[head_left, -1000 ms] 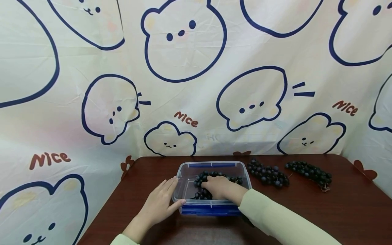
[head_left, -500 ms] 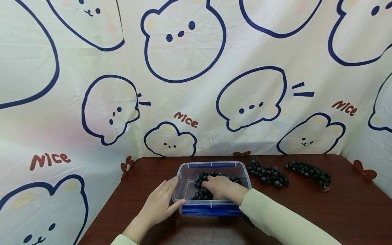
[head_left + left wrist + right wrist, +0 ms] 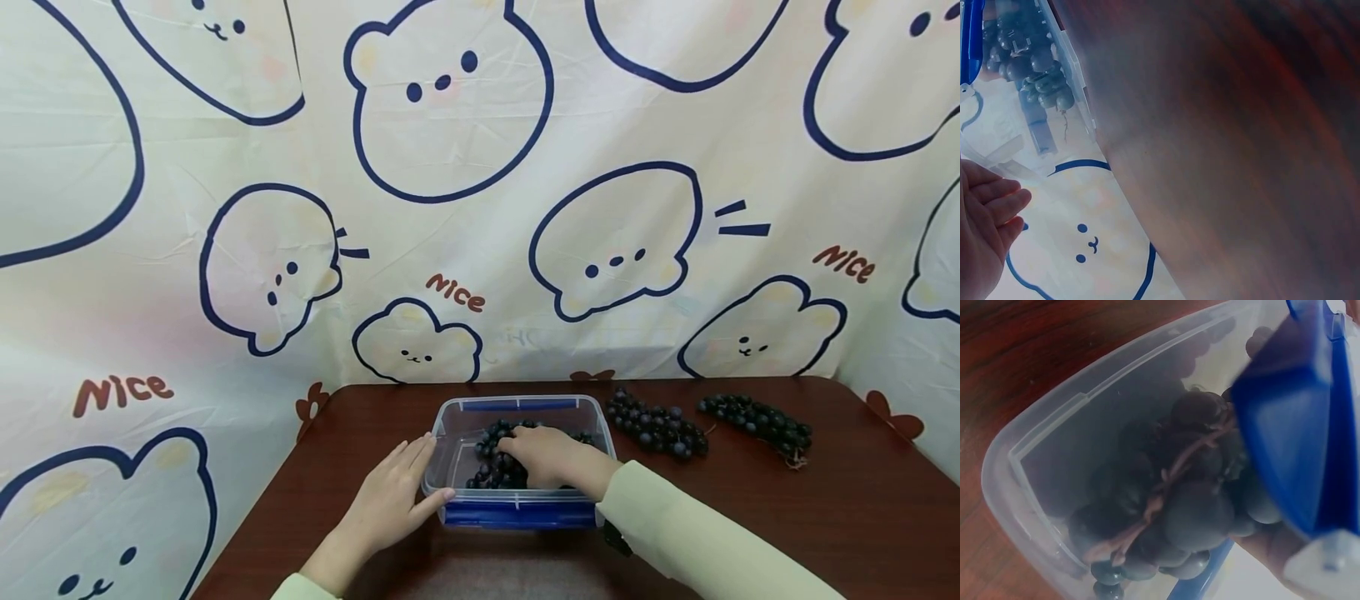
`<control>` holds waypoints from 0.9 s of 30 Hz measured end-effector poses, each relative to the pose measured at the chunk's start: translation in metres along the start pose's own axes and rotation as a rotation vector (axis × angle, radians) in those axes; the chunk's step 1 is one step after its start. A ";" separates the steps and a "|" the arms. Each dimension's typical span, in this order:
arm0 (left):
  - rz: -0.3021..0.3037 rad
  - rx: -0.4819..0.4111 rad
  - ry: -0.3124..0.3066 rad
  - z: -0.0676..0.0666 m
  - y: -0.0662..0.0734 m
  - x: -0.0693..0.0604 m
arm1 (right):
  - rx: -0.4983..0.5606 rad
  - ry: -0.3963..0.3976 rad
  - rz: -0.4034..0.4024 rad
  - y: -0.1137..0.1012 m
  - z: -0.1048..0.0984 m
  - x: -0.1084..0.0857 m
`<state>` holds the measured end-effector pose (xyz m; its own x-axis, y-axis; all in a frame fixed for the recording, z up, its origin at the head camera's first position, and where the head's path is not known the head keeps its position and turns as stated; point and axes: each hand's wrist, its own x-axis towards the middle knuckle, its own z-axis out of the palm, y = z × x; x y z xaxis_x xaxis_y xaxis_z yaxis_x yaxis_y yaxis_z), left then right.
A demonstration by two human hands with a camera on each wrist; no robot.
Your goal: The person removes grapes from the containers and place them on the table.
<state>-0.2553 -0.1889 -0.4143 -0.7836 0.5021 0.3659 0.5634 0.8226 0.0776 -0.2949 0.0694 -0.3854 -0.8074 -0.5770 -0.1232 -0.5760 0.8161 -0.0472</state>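
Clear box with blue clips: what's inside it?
Dark grapes, some on a brown stem, with the right hand in among them. What lies directly under that hand is covered in the head view.

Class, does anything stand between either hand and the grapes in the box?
Nothing visible blocks the right hand, which touches the grapes. The clear left wall of the box stands between them and the left hand.

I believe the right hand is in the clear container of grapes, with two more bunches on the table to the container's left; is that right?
No: the two bunches on the table are right of the container, as the head view shows; the rest stands.
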 end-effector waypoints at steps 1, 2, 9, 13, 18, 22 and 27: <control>-0.001 0.001 0.000 0.000 0.000 0.000 | 0.007 0.002 0.000 0.000 0.000 -0.001; -0.002 0.000 0.001 0.000 0.000 0.000 | 0.013 0.006 -0.002 0.001 -0.001 -0.002; -0.006 0.001 -0.009 -0.001 0.000 0.001 | 0.055 0.029 -0.031 0.006 -0.002 -0.005; -0.006 -0.004 -0.012 -0.001 0.000 0.000 | 0.090 0.048 -0.041 0.009 -0.005 -0.007; -0.005 -0.006 -0.008 -0.001 0.000 0.000 | 0.095 0.079 -0.038 0.010 -0.006 -0.010; -0.009 -0.003 -0.010 0.000 0.000 0.000 | 0.104 0.100 -0.042 0.010 -0.007 -0.013; -0.008 0.000 -0.002 0.001 0.000 0.000 | 0.109 0.168 -0.070 0.012 -0.009 -0.017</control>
<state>-0.2554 -0.1888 -0.4148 -0.7886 0.4959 0.3635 0.5569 0.8267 0.0803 -0.2894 0.0888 -0.3754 -0.7813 -0.6222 0.0504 -0.6213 0.7674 -0.1581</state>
